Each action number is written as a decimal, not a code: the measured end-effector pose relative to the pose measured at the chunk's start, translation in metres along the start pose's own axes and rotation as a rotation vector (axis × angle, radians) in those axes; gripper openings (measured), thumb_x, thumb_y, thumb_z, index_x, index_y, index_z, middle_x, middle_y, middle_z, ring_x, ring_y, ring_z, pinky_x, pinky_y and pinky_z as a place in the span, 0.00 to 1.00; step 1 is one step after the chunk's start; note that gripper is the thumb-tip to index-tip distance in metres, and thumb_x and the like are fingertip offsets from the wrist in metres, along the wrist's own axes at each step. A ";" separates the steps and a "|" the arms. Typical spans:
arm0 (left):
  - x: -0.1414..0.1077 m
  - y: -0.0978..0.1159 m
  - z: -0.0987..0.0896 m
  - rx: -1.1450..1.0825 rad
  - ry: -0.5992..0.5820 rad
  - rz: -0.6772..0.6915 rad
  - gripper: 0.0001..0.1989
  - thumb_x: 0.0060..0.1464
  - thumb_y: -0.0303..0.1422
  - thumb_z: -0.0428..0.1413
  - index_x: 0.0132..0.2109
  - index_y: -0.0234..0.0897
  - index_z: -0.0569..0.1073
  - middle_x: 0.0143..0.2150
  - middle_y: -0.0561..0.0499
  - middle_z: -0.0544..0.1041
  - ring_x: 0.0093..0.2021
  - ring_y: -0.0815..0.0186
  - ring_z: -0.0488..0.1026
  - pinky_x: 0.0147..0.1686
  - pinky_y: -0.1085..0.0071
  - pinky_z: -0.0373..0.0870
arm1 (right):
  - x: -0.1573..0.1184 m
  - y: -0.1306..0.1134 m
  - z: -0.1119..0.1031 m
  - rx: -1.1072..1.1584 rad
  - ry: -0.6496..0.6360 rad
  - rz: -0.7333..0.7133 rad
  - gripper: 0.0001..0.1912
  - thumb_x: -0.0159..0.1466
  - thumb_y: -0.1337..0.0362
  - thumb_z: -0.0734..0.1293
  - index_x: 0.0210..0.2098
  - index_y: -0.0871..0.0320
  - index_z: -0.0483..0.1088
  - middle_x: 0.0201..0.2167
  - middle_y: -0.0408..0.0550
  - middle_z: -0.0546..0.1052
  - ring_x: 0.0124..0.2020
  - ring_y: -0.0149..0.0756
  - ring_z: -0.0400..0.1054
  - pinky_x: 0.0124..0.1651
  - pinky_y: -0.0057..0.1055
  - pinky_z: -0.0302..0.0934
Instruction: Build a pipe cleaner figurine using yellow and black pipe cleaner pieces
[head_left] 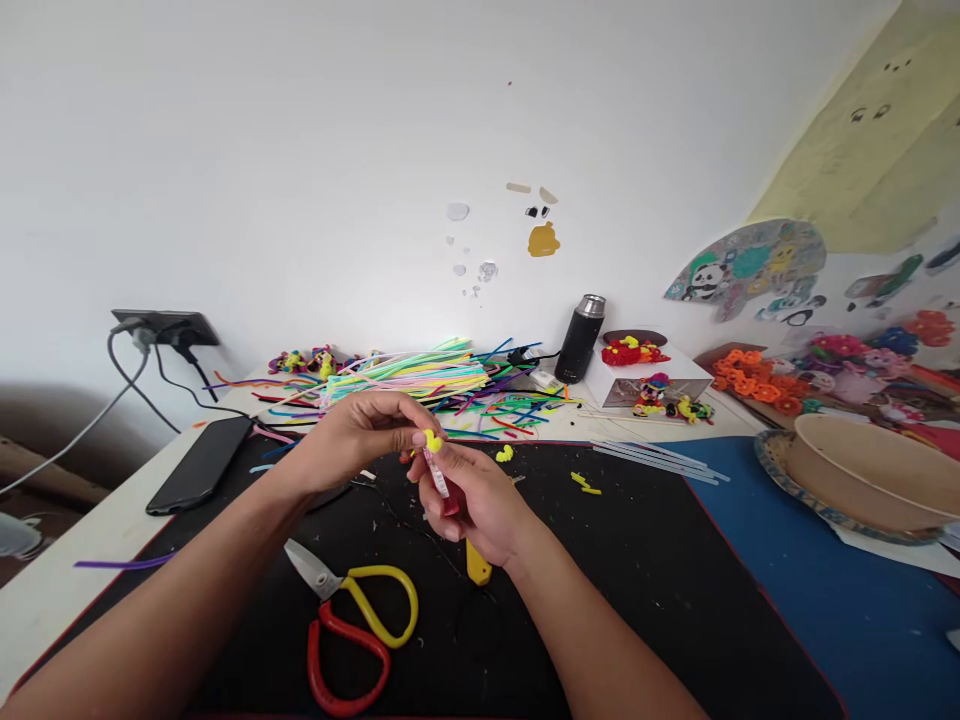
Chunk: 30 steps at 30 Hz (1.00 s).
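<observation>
The scissors (349, 630) are lying open on the black mat (615, 590) at the near edge, their red and yellow loops facing the person and their blades pointing up and to the left, partly behind the left forearm. A yellow tool (478, 565) is showing just below the right hand (472, 495). Over the mat, the right hand is curling round a small tube (442, 486) with a white label and a red end. The left hand (390, 438) is pinching narrowly at a yellow piece (433, 440) at the tube's upper end, and the right thumb is pressing close beside it.

On the left, a phone (201, 465) is lying across the mat's edge. Beyond the hands, a yellow curl (505, 454) and short yellow bits (586, 484) are resting on the mat, and clear sticks (660, 460) are crossing its far right edge. A bowl (877, 470) is sitting at the right. Farther back, colourful stems (409, 378) are lying in a heap, a black flask (581, 340) is leaning beside a white box (645, 382), and red stems (632, 352) are resting on the box. Stickers (544, 240) are dotting the wall (300, 150).
</observation>
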<state>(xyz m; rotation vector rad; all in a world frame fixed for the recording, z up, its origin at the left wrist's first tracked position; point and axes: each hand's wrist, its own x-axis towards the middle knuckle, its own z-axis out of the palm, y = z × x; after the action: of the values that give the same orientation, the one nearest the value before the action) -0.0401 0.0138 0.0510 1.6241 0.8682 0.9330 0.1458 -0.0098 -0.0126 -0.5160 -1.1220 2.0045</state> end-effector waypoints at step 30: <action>-0.005 0.003 -0.002 0.451 0.168 0.025 0.14 0.60 0.46 0.60 0.41 0.40 0.73 0.28 0.56 0.77 0.26 0.65 0.74 0.27 0.72 0.67 | 0.003 0.007 0.002 -0.061 0.133 -0.102 0.33 0.57 0.35 0.77 0.25 0.58 0.66 0.14 0.30 0.53 0.15 0.20 0.38 0.19 0.25 0.31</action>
<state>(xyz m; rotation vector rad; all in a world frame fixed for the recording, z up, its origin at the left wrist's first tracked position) -0.0436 0.0090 0.0536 1.9587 1.2445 0.9462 0.1394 -0.0105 -0.0174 -0.6030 -1.1075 1.8260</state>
